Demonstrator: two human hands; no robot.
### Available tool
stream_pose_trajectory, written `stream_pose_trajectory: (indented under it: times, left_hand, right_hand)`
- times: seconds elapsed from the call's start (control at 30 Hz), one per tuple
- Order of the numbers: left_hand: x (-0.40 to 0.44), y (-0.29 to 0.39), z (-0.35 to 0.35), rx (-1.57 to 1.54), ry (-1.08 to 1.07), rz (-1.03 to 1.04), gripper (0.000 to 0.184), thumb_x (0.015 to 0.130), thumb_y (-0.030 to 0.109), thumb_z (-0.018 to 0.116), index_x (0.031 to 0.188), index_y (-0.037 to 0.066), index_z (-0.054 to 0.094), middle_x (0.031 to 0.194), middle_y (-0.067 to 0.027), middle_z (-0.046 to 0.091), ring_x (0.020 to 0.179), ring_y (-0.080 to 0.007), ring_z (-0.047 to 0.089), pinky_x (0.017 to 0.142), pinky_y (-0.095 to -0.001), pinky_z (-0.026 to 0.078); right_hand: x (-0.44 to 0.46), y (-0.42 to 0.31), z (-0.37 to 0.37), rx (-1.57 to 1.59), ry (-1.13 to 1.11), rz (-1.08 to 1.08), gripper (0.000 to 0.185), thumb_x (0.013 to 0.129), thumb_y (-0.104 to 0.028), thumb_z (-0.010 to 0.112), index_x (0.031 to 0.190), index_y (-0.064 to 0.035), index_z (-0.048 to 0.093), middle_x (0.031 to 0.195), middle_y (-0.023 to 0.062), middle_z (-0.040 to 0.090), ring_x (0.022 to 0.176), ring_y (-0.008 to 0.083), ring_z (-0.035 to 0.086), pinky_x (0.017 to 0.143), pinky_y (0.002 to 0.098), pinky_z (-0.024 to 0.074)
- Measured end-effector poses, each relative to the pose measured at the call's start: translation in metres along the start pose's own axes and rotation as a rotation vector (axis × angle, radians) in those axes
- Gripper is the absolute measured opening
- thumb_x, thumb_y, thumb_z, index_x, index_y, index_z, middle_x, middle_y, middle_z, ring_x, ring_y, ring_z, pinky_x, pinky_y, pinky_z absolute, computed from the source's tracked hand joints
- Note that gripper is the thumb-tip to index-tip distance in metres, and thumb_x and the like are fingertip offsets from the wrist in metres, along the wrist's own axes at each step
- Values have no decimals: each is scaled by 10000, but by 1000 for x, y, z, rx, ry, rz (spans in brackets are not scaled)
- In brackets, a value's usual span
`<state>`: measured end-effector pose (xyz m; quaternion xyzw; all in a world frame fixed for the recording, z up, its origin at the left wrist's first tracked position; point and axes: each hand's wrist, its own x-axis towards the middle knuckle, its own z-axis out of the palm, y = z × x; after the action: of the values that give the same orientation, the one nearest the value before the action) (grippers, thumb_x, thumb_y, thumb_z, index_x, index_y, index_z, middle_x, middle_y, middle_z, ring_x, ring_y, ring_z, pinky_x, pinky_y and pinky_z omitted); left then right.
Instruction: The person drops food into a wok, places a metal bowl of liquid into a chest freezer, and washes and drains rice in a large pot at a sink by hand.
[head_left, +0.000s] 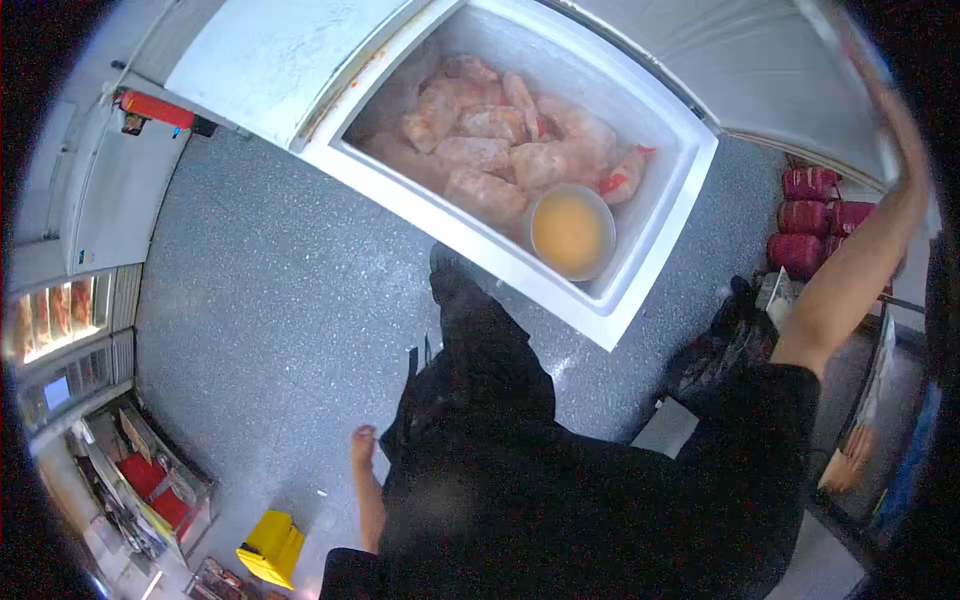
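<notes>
A white chest freezer (640, 320) stands open, holding several bags of frosted, pinkish meat (490, 140). A round metal bowl (571, 232) with yellowish-orange contents sits in its near right corner. My right arm reaches up at the far right, and my right hand (882, 85), blurred near the image edge, is closed on the edge of the raised freezer lid (700, 50). Low in the view, my left hand (364, 440) hangs beside my dark clothing, over the floor and away from the freezer. Its fingers are too small to make out clearly.
Speckled grey floor (270, 290) lies left of the freezer. A yellow bin (272, 548) and an open case with red items (150, 480) stand at the lower left. Dark red packages (800, 218) are stacked at the right, near a black plastic bag (715, 340).
</notes>
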<state>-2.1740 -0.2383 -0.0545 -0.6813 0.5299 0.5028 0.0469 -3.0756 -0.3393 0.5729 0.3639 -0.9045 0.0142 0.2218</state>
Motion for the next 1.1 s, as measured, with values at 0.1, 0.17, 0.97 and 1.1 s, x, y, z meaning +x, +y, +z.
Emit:
stream_pose_trajectory:
  times: [0.1,0.17,0.97,1.1]
  left_hand:
    - [-41,-58,90,-418,-93,-114,270,817,199,656,1016,19,645,838,-69,677,760,-153,637,681,-298,517]
    - [-57,-93,138,-705,-242,-120,282,808,171,666,1033,3,635,826,-85,679,732,-156,643,675,-305,525]
    - [-149,58,425,321,176,359,280,785,291,612,885,43,696,756,-111,677,706,-205,658,670,-352,526]
    - [-153,210,507,5,-74,-48,242,800,268,592,890,73,703,811,-134,687,745,-281,670,707,-387,531]
  right_hand:
    - [-107,-11,21,-41,183,-268,699,767,-472,675,1270,-24,490,1218,201,558,1105,329,550,930,401,427]
    - [-160,-17,50,-55,231,-503,731,733,-460,681,1281,-26,468,1242,174,532,1154,335,496,955,415,394]
    - [-424,242,278,832,-330,-309,389,732,-145,690,1094,-56,576,1044,150,527,1016,362,502,843,445,422]
    - [-444,431,334,778,-794,50,322,771,-124,670,1072,-39,594,1090,189,563,1044,317,536,867,398,438]
